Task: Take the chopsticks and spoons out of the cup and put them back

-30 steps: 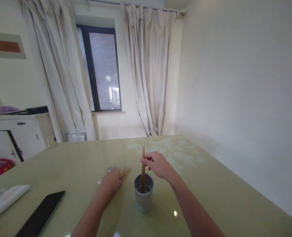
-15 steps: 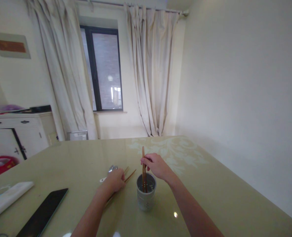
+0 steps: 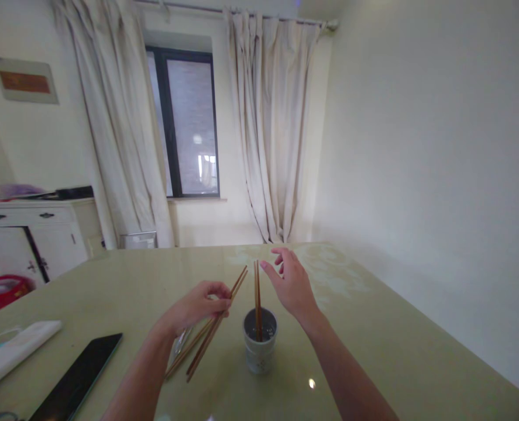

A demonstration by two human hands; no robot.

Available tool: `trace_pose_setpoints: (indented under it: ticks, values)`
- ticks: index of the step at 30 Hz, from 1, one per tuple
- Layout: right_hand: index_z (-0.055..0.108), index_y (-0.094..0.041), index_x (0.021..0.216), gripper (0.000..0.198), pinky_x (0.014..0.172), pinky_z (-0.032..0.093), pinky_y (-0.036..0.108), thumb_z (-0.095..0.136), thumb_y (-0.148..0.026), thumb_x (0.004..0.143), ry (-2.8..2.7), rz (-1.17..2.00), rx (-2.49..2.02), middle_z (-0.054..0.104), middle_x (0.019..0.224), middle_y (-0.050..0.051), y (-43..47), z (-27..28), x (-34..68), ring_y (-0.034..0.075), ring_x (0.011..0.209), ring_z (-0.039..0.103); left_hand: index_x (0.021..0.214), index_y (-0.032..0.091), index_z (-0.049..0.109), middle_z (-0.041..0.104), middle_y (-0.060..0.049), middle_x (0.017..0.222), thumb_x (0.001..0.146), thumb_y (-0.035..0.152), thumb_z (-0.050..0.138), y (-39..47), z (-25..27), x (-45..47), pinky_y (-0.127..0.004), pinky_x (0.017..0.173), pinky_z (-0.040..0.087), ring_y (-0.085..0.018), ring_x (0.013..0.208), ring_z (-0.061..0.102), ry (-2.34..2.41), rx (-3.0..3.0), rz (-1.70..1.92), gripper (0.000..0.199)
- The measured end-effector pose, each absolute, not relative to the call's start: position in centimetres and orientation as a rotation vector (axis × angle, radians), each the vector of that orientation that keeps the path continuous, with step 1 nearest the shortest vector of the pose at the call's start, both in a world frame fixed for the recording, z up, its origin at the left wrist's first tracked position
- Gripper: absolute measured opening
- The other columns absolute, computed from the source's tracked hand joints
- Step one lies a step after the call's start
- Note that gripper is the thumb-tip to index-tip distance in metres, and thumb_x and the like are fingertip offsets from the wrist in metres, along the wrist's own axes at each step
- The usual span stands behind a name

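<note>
Wooden chopsticks (image 3: 206, 345) slant up from the table in my left hand (image 3: 204, 304), whose thumb and fingers pinch them near their upper ends. Other chopsticks (image 3: 189, 352) lie on the table just behind them, beside shiny metal cutlery (image 3: 181, 340) partly hidden by my left hand and wrist. A grey cup (image 3: 260, 356) stands upright to the right, with a pair of chopsticks (image 3: 258, 292) standing in it. My right hand (image 3: 288, 280) is at the upper ends of that pair, fingers apart, holding nothing.
A black tablet-like slab (image 3: 81, 374) lies on the table (image 3: 356, 351) at the left, with a white flat object (image 3: 20, 354) beyond it. The wall (image 3: 439, 204) runs along the table's right side. A red basin (image 3: 7, 292) and white cabinet (image 3: 11, 245) are at far left.
My right hand has let go of the chopsticks in the cup and moved up and right. My left hand has raised chopsticks off the table.
</note>
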State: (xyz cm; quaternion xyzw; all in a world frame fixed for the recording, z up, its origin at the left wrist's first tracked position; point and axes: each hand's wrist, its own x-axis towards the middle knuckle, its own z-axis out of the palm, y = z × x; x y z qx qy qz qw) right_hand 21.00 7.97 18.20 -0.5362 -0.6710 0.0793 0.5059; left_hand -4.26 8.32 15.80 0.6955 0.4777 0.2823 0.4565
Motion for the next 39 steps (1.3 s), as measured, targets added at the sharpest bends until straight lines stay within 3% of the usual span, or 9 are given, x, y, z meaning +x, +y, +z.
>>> trace_pose_setpoints:
  ticks: [5,11,19,26,29,31,34,36,39]
  values:
    - [0.072,-0.018,0.114,0.036,0.07,0.052,0.028,0.068,-0.048,0.095,-1.589,0.508,-1.014,0.073,0.093,0.006,6.3,19.7,19.9,0.017,0.076,0.066,0.094,0.018,0.073,0.076,-0.003,0.085,0.078,0.048,0.082,6.2,19.4,-3.0,-0.027,0.075,0.051,-0.017,0.081,0.068,0.983,1.67,0.925,0.035]
    - [0.078,-0.019,0.098,0.025,0.068,0.055,0.027,0.072,-0.042,0.091,-1.588,0.842,-0.753,0.075,0.081,0.003,4.9,20.9,19.1,0.017,0.073,0.069,0.09,0.018,0.081,0.078,-0.004,0.088,0.081,0.041,0.079,4.7,21.0,-1.2,-0.028,0.078,0.053,-0.018,0.082,0.068,0.916,1.762,0.938,0.025]
    - [0.082,-0.018,0.091,0.026,0.061,0.055,0.027,0.082,-0.043,0.081,-1.458,0.896,-0.711,0.07,0.069,0.001,4.5,21.4,19.1,0.015,0.062,0.062,0.077,0.017,0.081,0.077,-0.003,0.077,0.075,0.038,0.082,4.0,21.6,-0.5,-0.029,0.076,0.053,-0.017,0.075,0.067,0.898,1.747,0.852,0.02]
    - [0.082,-0.019,0.087,0.028,0.06,0.054,0.026,0.082,-0.047,0.082,-1.499,0.906,-0.705,0.07,0.069,0.0,4.2,21.9,19.5,0.014,0.061,0.062,0.082,0.018,0.081,0.078,-0.004,0.08,0.079,0.04,0.079,3.6,21.5,0.0,-0.031,0.078,0.055,-0.018,0.077,0.069,0.865,1.756,0.878,0.023]
    - [0.078,-0.019,0.083,0.029,0.06,0.055,0.026,0.078,-0.048,0.087,-1.514,0.825,-0.723,0.07,0.07,0.001,3.8,22.5,20.3,0.015,0.064,0.063,0.093,0.018,0.082,0.081,-0.007,0.092,0.079,0.043,0.079,4.1,21.2,-0.1,-0.033,0.082,0.056,-0.021,0.085,0.071,0.861,1.757,0.938,0.029]
    - [0.076,-0.019,0.081,0.029,0.06,0.055,0.026,0.076,-0.047,0.09,-1.489,0.728,-0.737,0.07,0.071,0.002,3.6,22.9,21.1,0.016,0.065,0.064,0.102,0.018,0.081,0.081,-0.008,0.101,0.08,0.045,0.077,5.1,20.5,-0.7,-0.034,0.084,0.056,-0.023,0.092,0.072,0.936,1.798,0.995,0.034]
    - [0.073,-0.02,0.079,0.029,0.061,0.054,0.026,0.076,-0.047,0.09,-1.453,0.609,-0.783,0.07,0.073,0.002,3.5,23.4,22.6,0.016,0.066,0.065,0.105,0.018,0.078,0.081,-0.008,0.098,0.087,0.039,0.068,7.5,18.3,-2.6,-0.032,0.082,0.054,-0.022,0.091,0.072,1.278,1.971,0.958,0.03]
    - [0.073,-0.019,0.08,0.03,0.061,0.053,0.027,0.076,-0.048,0.09,-1.461,0.568,-0.836,0.07,0.072,0.002,3.7,23.4,23.3,0.017,0.066,0.064,0.102,0.018,0.077,0.08,-0.007,0.095,0.089,0.029,0.065,9.0,16.3,-3.9,-0.03,0.08,0.052,-0.022,0.09,0.073,1.611,2.103,0.711,0.021]
    - [0.072,-0.019,0.079,0.031,0.061,0.052,0.028,0.074,-0.048,0.09,-1.516,0.541,-0.923,0.067,0.069,0.002,4.5,22.8,23.7,0.017,0.064,0.063,0.101,0.02,0.076,0.079,-0.009,0.108,0.088,0.018,0.064,10.4,13.1,-5.2,-0.03,0.085,0.049,-0.023,0.103,0.073,1.977,2.168,0.248,0.018]
